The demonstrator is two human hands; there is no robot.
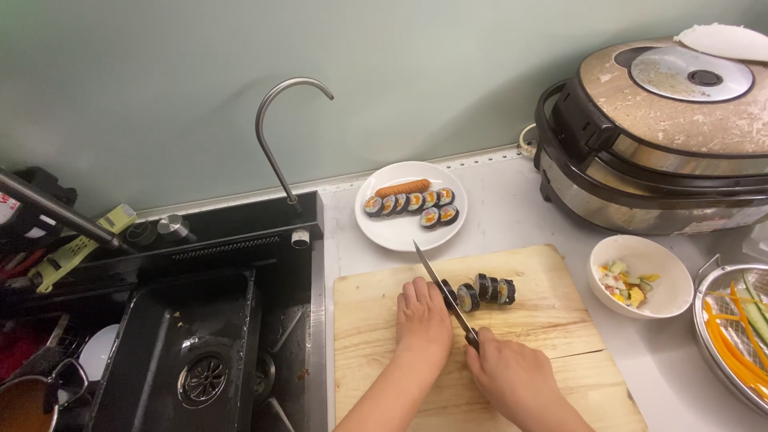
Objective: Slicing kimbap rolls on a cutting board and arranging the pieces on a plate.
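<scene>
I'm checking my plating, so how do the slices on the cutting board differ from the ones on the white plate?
The slices on the cutting board stand in one row beside the knife; the slices on the white plate lie in two rows next to a sausage. Both are dark-wrapped rounds with orange filling.

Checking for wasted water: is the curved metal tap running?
Off: no stream falls from the curved metal tap into the black sink.

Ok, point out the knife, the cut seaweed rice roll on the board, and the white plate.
knife (pixel 436 276), head view, middle of the blade.
seaweed rice roll (pixel 488 289), head view, a middle slice.
white plate (pixel 400 234), head view, bare front rim.
</scene>
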